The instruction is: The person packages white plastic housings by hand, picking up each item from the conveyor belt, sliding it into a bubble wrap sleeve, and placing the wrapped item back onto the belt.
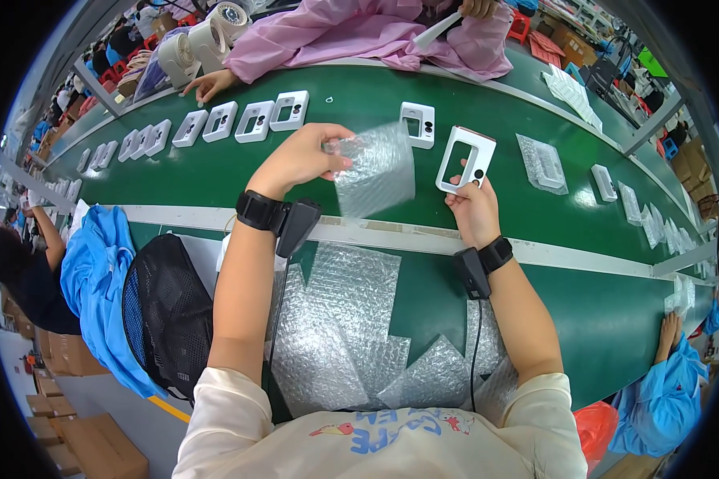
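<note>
My left hand (310, 158) pinches the edge of a clear bubble-wrap bag (378, 172), which hangs over the green belt. To its right, my right hand (474, 206) grips a white plastic housing (482, 149) by its lower end. That housing has a large rectangular opening and dark round spots near one corner; some of my fingers show through the opening. A similar white housing (428, 128) lies on the belt between my hands, farther away. Several more bubble-wrap bags (351, 287) are heaped on the near worktop below my forearms.
A row of white housings (254, 121) runs along the belt to the left. On the right lie a wrapped housing (545, 164) and a bare one (604, 183). Across the belt, a person in pink sleeves (311, 36) reaches toward it. A black mesh bag (168, 311) sits at my left.
</note>
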`<control>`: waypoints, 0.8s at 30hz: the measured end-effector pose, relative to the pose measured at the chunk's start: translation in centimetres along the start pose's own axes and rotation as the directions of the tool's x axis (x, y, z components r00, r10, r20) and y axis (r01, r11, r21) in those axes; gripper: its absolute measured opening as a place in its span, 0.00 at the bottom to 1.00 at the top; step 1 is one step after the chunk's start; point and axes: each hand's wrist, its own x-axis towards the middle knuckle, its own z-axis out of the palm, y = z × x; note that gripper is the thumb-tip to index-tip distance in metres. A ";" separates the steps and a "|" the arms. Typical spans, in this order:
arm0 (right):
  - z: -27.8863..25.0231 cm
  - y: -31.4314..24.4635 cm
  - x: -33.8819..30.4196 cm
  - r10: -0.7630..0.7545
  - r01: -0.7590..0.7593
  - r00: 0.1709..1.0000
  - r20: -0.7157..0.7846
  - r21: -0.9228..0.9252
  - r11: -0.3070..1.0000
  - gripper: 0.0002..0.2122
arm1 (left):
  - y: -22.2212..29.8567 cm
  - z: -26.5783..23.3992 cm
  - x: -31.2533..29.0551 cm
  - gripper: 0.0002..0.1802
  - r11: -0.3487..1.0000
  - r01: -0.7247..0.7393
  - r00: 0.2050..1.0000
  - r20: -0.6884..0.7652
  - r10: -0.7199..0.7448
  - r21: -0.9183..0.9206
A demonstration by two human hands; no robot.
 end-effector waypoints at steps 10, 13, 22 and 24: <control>0.9 0.2 -0.4 0.015 -0.016 1.000 0.011 0.010 1.000 0.21 | -2.3 0.5 -0.2 0.22 0.884 0.009 1.000 0.014 -0.017 0.467; 1.2 0.4 -0.5 0.028 -0.027 0.999 0.033 -0.023 0.999 0.21 | -5.0 1.9 -0.6 0.25 0.503 -0.268 0.885 0.003 0.466 0.822; 1.9 0.6 -0.6 0.041 -0.036 0.994 0.099 -0.054 0.998 0.19 | -2.1 5.5 -2.4 0.15 0.741 -0.392 0.908 0.357 0.219 0.545; 2.3 0.6 -0.8 0.043 -0.033 0.993 0.109 -0.090 0.995 0.19 | -1.9 5.3 -2.1 0.10 0.752 -0.322 0.936 0.315 0.159 0.575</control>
